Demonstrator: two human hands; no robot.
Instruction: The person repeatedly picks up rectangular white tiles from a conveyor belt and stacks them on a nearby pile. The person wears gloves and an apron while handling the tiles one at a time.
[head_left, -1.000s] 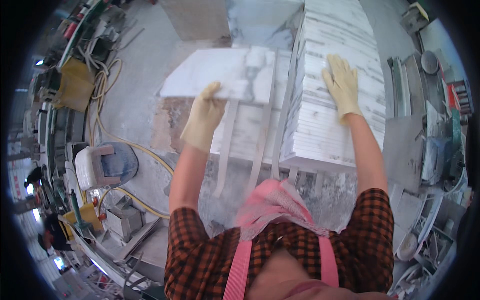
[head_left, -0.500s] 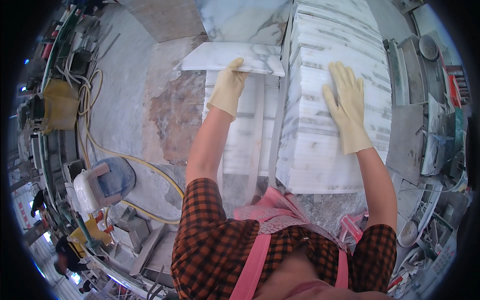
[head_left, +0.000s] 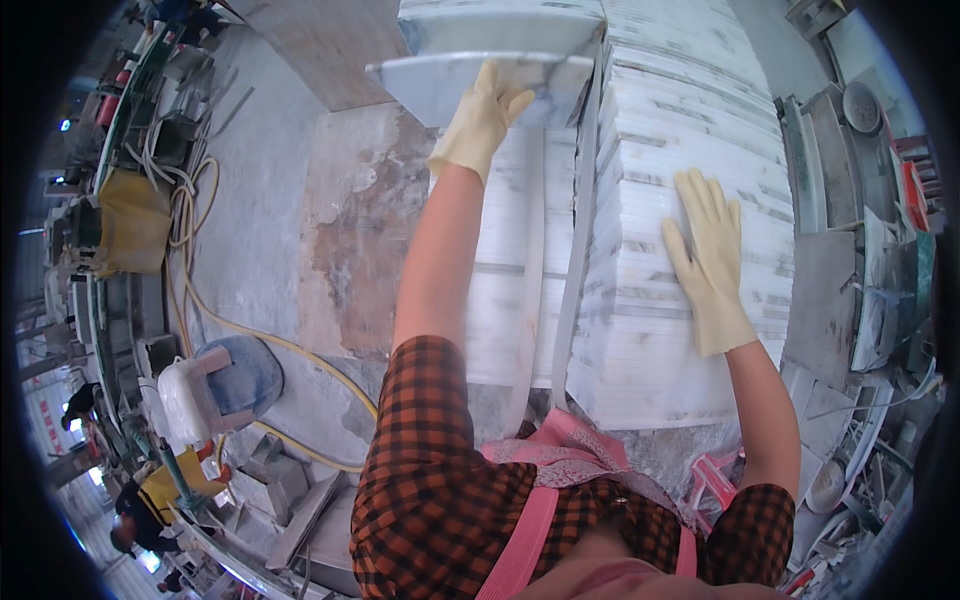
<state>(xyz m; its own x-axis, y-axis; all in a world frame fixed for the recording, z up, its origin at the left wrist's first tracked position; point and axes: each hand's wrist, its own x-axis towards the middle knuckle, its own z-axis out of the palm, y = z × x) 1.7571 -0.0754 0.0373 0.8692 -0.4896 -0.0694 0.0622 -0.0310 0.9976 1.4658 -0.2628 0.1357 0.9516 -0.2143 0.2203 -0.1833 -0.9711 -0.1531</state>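
Pressing against the tilted slab (head_left: pixel 425 88): left hand (head_left: pixel 485 112), gloved, fingers extended up the near face, thumb spread to the right; cannot tell whether the fingertips hook over the upper edge, so a firm grasp is unconfirmed. Slab is white with grey veining, directly under this hand, its right end just beside the tall stack; contact there unclear. Just beyond the hand, behind the slab: more white slabs (head_left: pixel 500 33). Nearer the wearer, by the left wrist: a lower pile (head_left: pixel 500 225), white, crossed by a pale strip (head_left: pixel 533 235). To the right of the left hand: the stack (head_left: pixel 640 240), many slabs with grey-streaked edges. Right hand (head_left: pixel 712 255), also gloved, rests flat on it, fingers spread, grasping nothing. Left of the left forearm: a brown patch (head_left: pixel 365 235) on the grey floor. Farther left: a yellow hose (head_left: pixel 300 347), then a blue-grey bucket (head_left: pixel 255 380) nearer the wearer. Farthest left of the grip: a yellow sheet (head_left: pixel 135 220) and, lower down, a dark-clothed person (head_left: pixel 140 512), blurred.
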